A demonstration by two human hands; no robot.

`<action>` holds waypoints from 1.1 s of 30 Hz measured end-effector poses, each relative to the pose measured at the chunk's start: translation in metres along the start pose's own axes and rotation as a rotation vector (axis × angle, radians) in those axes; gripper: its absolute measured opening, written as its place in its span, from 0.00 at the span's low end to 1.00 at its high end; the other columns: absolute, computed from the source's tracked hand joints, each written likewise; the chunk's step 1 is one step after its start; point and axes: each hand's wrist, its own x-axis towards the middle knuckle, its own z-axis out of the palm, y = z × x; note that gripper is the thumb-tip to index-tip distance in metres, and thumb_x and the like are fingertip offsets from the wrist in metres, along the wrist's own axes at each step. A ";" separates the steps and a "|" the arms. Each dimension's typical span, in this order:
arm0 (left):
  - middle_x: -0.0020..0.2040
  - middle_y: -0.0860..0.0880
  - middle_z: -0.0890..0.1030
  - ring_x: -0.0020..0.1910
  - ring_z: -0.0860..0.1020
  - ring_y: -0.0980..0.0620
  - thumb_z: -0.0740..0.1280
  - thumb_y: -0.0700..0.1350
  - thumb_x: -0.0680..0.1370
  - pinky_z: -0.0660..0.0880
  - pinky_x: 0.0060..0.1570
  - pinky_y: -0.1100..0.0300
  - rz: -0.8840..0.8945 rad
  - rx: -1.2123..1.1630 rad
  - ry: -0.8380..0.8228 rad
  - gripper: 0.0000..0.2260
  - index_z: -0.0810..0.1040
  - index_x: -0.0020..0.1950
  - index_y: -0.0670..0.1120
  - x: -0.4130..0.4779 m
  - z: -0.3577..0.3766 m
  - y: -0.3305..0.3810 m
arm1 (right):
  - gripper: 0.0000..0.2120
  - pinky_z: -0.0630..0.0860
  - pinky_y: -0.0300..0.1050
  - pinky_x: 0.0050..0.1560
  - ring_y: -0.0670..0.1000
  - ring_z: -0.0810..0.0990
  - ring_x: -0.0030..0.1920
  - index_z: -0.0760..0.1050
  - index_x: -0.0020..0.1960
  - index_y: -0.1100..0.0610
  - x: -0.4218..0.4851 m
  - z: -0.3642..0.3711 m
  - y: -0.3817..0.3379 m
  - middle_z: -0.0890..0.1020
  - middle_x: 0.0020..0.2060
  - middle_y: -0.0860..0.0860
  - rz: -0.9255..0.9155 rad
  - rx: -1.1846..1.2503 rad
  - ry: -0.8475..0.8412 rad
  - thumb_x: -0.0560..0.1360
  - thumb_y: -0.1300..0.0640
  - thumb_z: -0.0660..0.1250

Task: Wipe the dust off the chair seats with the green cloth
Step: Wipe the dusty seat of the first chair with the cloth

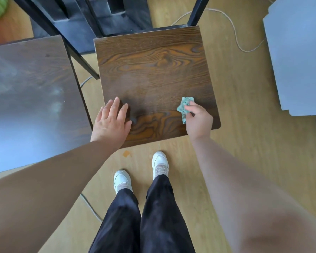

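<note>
Left hand (111,123): lies flat over the near left corner of the chair seat (153,70), with the fingers straight, slightly spread and pointing away from the person. It holds nothing.
Right hand (198,119): knuckles up over the near right part of the same seat, with the fingers curled and pinching the green cloth (184,108) against the thumb.
Green cloth: bunched small, sticking out of the right hand's fingertips toward the middle of the seat. Whether it presses on the wood cannot be told.
Arms: both forearms are bare and reach forward and down from the lower corners of the view, the left one in shadow.
Chair seat: dark wood grain, square, with black frame bars at its far edge.
Second seat (31,88): just beside it on the left, with pale dusty smears.
Stance: white shoes (160,163) and dark trousers (144,216) on the wood floor (244,143), just short of the seat's near edge.
Right side: a grey board (299,52), with a white cable (233,28) looping on the floor near it.
</note>
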 end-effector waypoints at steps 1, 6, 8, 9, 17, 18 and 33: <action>0.81 0.45 0.51 0.80 0.49 0.44 0.51 0.56 0.84 0.51 0.77 0.46 -0.004 -0.008 0.003 0.26 0.54 0.80 0.48 -0.001 -0.001 -0.002 | 0.14 0.76 0.43 0.62 0.50 0.79 0.62 0.83 0.57 0.58 -0.003 0.008 -0.009 0.81 0.62 0.52 -0.024 -0.022 -0.027 0.75 0.69 0.67; 0.81 0.44 0.52 0.79 0.51 0.43 0.52 0.55 0.84 0.53 0.77 0.46 -0.055 -0.062 0.025 0.26 0.55 0.80 0.48 -0.009 -0.004 -0.022 | 0.14 0.78 0.44 0.60 0.51 0.78 0.62 0.81 0.60 0.56 -0.023 0.044 -0.053 0.80 0.63 0.50 -0.111 -0.102 -0.159 0.75 0.65 0.70; 0.81 0.44 0.52 0.79 0.50 0.43 0.52 0.55 0.84 0.52 0.78 0.46 -0.086 -0.081 0.027 0.26 0.55 0.80 0.48 -0.015 -0.004 -0.034 | 0.15 0.78 0.44 0.60 0.51 0.78 0.61 0.81 0.60 0.56 -0.032 0.059 -0.068 0.79 0.64 0.49 -0.168 -0.125 -0.213 0.75 0.66 0.70; 0.81 0.44 0.51 0.80 0.50 0.43 0.51 0.55 0.84 0.52 0.78 0.47 -0.101 -0.088 0.029 0.26 0.54 0.80 0.48 -0.019 -0.003 -0.040 | 0.14 0.77 0.44 0.61 0.51 0.78 0.61 0.81 0.60 0.57 -0.036 0.066 -0.074 0.79 0.64 0.49 -0.194 -0.135 -0.237 0.75 0.66 0.69; 0.81 0.44 0.53 0.79 0.50 0.43 0.49 0.57 0.83 0.50 0.78 0.47 -0.166 -0.133 0.030 0.27 0.56 0.80 0.47 -0.056 0.010 -0.077 | 0.17 0.77 0.49 0.57 0.57 0.79 0.54 0.84 0.53 0.57 -0.075 0.121 -0.110 0.82 0.60 0.50 -0.396 -0.177 -0.345 0.72 0.71 0.65; 0.81 0.44 0.53 0.79 0.50 0.44 0.50 0.56 0.83 0.50 0.78 0.47 -0.171 -0.136 0.027 0.27 0.56 0.80 0.47 -0.060 0.013 -0.080 | 0.17 0.77 0.49 0.56 0.58 0.80 0.53 0.85 0.52 0.57 -0.077 0.123 -0.111 0.82 0.60 0.50 -0.400 -0.175 -0.336 0.71 0.72 0.64; 0.82 0.45 0.48 0.80 0.46 0.45 0.49 0.56 0.84 0.47 0.78 0.49 -0.079 -0.091 -0.005 0.26 0.51 0.81 0.48 -0.055 0.012 -0.032 | 0.15 0.78 0.49 0.60 0.50 0.79 0.58 0.84 0.54 0.55 -0.056 0.042 -0.034 0.82 0.58 0.48 -0.090 0.020 -0.080 0.74 0.70 0.66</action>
